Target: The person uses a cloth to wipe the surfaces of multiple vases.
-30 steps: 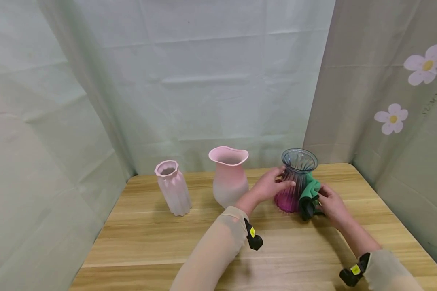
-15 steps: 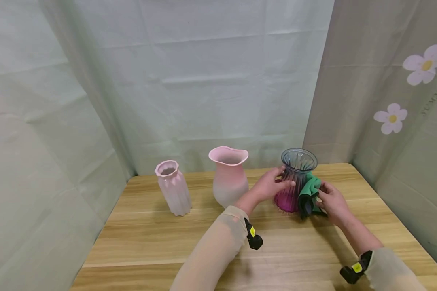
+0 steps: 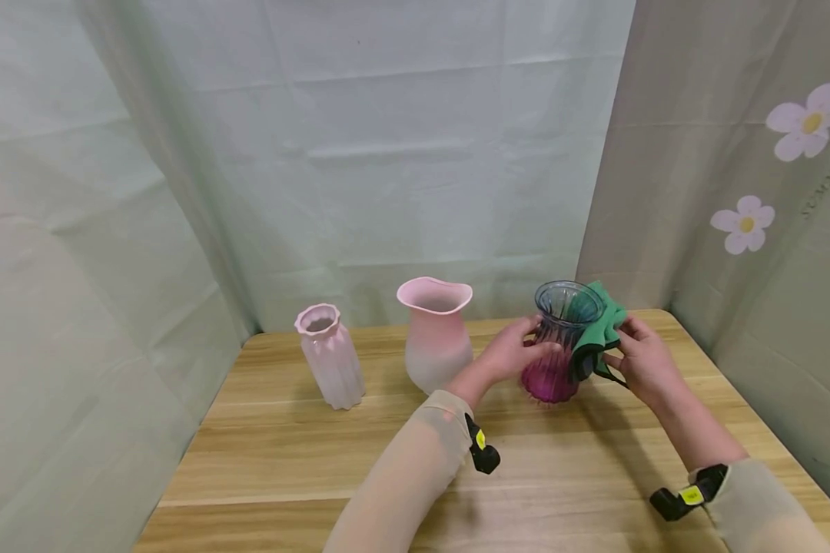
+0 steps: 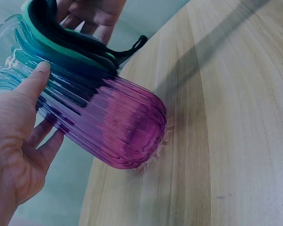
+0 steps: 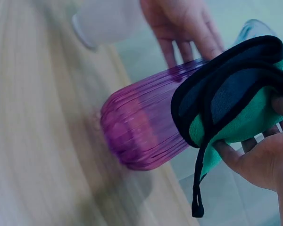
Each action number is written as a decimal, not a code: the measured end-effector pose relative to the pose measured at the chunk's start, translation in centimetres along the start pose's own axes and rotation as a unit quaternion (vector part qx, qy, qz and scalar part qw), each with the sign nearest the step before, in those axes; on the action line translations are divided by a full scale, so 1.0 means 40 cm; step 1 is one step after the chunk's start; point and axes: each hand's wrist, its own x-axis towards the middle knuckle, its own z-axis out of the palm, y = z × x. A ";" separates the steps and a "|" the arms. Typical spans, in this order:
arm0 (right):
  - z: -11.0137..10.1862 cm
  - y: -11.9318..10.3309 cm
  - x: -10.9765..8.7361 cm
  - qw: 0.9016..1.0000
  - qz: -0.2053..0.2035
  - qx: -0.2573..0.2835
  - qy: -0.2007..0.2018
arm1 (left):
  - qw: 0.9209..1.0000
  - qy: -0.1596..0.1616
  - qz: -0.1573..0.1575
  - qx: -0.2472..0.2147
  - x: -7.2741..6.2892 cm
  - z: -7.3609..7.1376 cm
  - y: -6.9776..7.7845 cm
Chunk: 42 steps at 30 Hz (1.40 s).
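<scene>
A ribbed glass vase point(image 3: 549, 382), blue-grey at the flared rim and magenta at the base, stands upright at the table's right side. My left hand point(image 3: 510, 352) grips its narrow waist from the left, thumb in front, as the left wrist view also shows. In my right hand point(image 3: 646, 361) is a bunched green cloth point(image 3: 602, 330) with black edging and a dark hanging loop. The cloth lies against the vase's right side, reaching up to the rim. In the right wrist view, folds of the cloth point(image 5: 245, 113) cover the upper part of the glass.
A pink-to-white vase point(image 3: 437, 346) with a wavy rim stands left of the glass one, close behind my left forearm. Farther left is a smaller ribbed pink vase point(image 3: 332, 361). The wooden table point(image 3: 283, 468) ends at pale curtains point(image 3: 401, 153) behind and at the sides.
My right hand has moved up and slightly right, bringing the cloth from the vase's lower side to its rim. The left hand and the vases have stayed in place.
</scene>
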 end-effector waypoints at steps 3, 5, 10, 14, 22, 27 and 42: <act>0.000 -0.015 0.002 0.998 -0.009 0.056 -0.007 | 1.000 -0.002 -0.005 -0.002 -0.001 0.000 0.001; 0.001 -0.022 0.003 0.997 -0.012 0.077 -0.010 | 1.000 -0.002 -0.008 -0.002 -0.002 0.000 0.001; 0.001 -0.025 0.007 0.997 -0.007 0.081 -0.009 | 1.000 -0.001 -0.010 -0.002 -0.004 -0.001 0.000; 0.000 -0.014 0.012 0.999 -0.006 0.044 -0.009 | 1.000 0.001 -0.005 -0.003 -0.003 -0.002 -0.002; -0.003 0.015 0.010 0.994 0.024 -0.102 0.014 | 1.000 -0.004 -0.005 -0.013 -0.002 0.002 -0.001; -0.018 0.046 0.006 0.989 0.030 -0.144 0.025 | 1.000 0.001 -0.006 -0.010 -0.005 0.002 0.003; -0.060 0.150 -0.030 0.971 0.092 -0.208 0.074 | 1.000 -0.003 0.002 -0.013 0.000 0.002 0.001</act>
